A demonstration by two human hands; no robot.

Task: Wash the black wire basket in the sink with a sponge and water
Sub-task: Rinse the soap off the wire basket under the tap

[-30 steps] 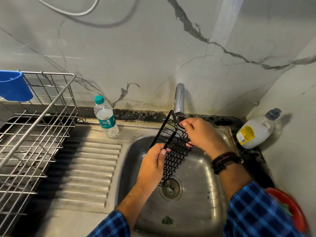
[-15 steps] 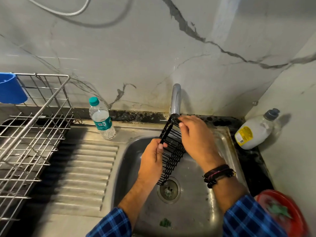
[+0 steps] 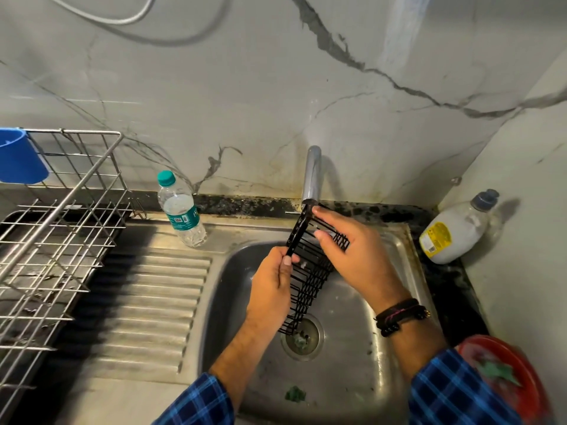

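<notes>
Presently: basket (image 3: 310, 271), tilted under tap (image 3: 311, 176) over sink (image 3: 395, 302) for rinsing; left hand (image 3: 271, 289) gripping rim, right hand (image 3: 356, 256) clasping mesh side.

No wording can be read: left of the tap (image 3: 311, 176), the water bottle (image 3: 180, 209) carries a teal label with a small code square, and right of it the soap bottle (image 3: 454, 230) bears a yellow label, print too small.
</notes>
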